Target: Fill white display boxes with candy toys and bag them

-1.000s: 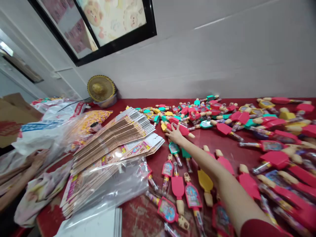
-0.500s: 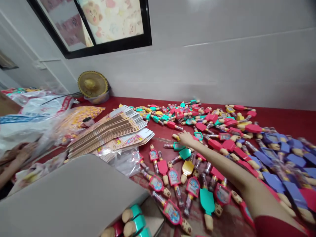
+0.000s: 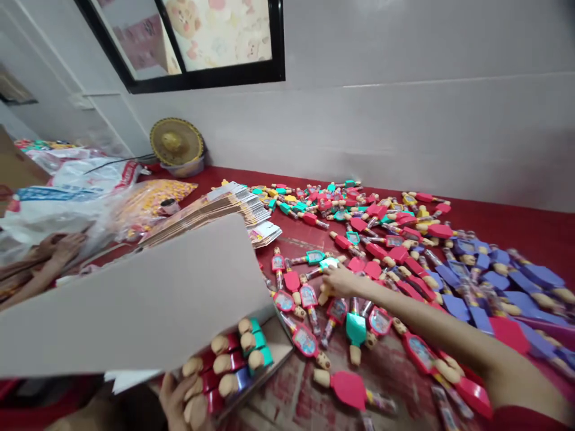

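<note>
My right hand (image 3: 339, 281) reaches across the red table (image 3: 516, 218), its fingers curled over one of the ice-lolly-shaped toys (image 3: 330, 286) in the scattered pile (image 3: 381, 239). My left hand (image 3: 177, 401) at the bottom edge grips the underside of a cardboard box (image 3: 135, 305) whose raised grey flap hides much of the table. Several toys (image 3: 229, 365) lie packed in rows inside the box, cream handles pointing left.
A fanned stack of printed card sleeves (image 3: 224, 206) lies left of the pile, with plastic bags (image 3: 67, 197) beyond. A straw hat on a bowl (image 3: 176, 143) stands by the wall. Another person's hand (image 3: 58, 251) rests at far left.
The box has risen into view on the left, its flap covering the card stack. My right hand pulled back toward me across the toys. The view shifted right.
</note>
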{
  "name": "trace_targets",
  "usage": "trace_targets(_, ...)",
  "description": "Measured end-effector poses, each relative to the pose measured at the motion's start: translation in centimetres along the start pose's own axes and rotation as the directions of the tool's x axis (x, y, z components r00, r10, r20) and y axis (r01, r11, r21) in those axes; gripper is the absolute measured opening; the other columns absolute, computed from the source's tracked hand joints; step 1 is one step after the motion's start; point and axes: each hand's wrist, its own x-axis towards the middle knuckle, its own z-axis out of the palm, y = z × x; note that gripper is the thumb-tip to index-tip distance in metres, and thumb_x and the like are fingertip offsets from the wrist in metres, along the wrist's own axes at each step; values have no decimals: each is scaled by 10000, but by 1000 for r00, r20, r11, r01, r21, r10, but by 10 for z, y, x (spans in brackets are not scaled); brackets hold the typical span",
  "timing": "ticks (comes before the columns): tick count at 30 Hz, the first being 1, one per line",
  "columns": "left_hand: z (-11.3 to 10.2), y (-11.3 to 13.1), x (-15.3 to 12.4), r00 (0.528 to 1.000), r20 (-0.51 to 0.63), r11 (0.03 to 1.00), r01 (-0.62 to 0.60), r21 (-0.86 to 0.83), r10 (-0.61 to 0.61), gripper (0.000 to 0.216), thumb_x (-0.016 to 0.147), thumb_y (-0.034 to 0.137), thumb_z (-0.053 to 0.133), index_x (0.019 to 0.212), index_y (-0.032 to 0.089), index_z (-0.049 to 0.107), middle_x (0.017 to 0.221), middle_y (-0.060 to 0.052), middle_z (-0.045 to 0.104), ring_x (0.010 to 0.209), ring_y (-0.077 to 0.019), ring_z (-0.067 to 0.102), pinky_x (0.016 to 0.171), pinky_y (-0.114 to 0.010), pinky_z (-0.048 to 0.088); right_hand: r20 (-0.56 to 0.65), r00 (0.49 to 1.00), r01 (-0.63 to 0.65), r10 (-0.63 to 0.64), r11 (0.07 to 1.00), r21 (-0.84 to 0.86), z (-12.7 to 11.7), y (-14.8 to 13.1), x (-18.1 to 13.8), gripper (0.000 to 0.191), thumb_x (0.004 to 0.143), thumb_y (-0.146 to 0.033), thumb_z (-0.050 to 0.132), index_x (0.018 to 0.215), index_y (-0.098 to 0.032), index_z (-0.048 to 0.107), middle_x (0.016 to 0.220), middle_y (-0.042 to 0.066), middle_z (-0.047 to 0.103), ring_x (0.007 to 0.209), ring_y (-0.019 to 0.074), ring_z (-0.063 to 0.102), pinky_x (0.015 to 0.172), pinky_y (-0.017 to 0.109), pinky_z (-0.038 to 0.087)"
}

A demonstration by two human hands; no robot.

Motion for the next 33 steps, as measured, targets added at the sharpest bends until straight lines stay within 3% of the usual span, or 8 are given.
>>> trace_targets(7, 16, 2, 15, 996, 57, 997, -60, -52, 63, 292, 901, 425, 523, 1058, 196, 615, 1172, -133, 606, 1370, -345, 463, 1109, -540, 396, 47, 999, -19, 20, 999, -26, 9, -30, -19, 263, 891, -204, 630, 1134, -197, 731, 1165, 159, 681, 1136, 304, 611, 900, 353, 456)
trace_targets(11, 18, 12, 18, 994, 97, 998, -52, -33, 55, 318, 924, 450, 480, 1065, 190, 599, 1132, -127, 613, 1384, -331, 435, 1129, -513, 371, 68, 998, -10, 8, 999, 30, -11, -60, -32, 147, 826, -128, 654, 950, -146, 732, 997, 139, 707, 911, 248, 667, 766, 288, 458)
trace_targets(15, 17, 13, 16, 991, 121, 998, -45, -53, 52, 318, 940, 448, 473, 1076, 188, 597, 1183, -141, 611, 1386, -329, 436, 1122, -510, 386, -107, 994, 44, -29, 988, 148, -53, -103, -67, 271, 820, -57, 571, 1068, -136, 648, 1125, 127, 675, 945, 205, 645, 771, 262, 455)
trace_targets(19, 8, 40, 18, 997, 61, 998, -46, 41, 44, 314, 959, 421, 491, 1126, 178, 598, 1344, -182, 567, 1432, -341, 401, 1164, -558, 336, -353, 931, 300, -96, 752, 587, -97, -139, -101, 172, 891, -213, 618, 1061, -191, 625, 993, 45, 707, 872, 191, 660, 748, 264, 486)
trace_targets(22, 6, 81, 28, 991, 26, 974, -135, 180, 132, 329, 952, 370, 554, 1216, 180, 604, 1512, -191, 470, 1518, -340, 294, 1217, -568, 259, -402, 908, 378, -115, 637, 672, -104, -162, -98, 167, 864, -176, 642, 1029, -196, 654, 975, 38, 726, 882, 197, 672, 792, 278, 484)
trace_targets(24, 12, 108, 37, 932, 235, 927, -324, 188, 277, 335, 977, 317, 515, 1273, 203, 619, 1501, -152, 529, 1513, -306, 335, 1227, -542, 266, -401, 910, 362, -110, 684, 633, -96, -178, -82, 235, 821, -44, 583, 998, -180, 659, 1017, 56, 726, 936, 195, 668, 834, 275, 467)
trace_targets(28, 37, 128, 49, 698, 614, 785, -587, 196, 368, 432, 1019, 255, 387, 1362, 137, 621, 1456, -162, 597, 1448, -306, 464, 1220, -567, 280, -286, 947, 276, -144, 819, 503, -74, -203, -49, 344, 728, 80, 507, 948, -147, 643, 990, 80, 706, 924, 183, 644, 782, 234, 431)
trace_targets(33, 46, 112, 39, 703, 611, 743, -615, 263, 365, 482, 1039, 272, 341, 1417, 102, 589, 1469, -163, 565, 1414, -304, 511, 1230, -572, 276, -187, 962, 261, -198, 868, 423, -70, -204, -34, 338, 698, 69, 557, 948, -140, 650, 973, 75, 706, 885, 168, 629, 715, 205, 397)
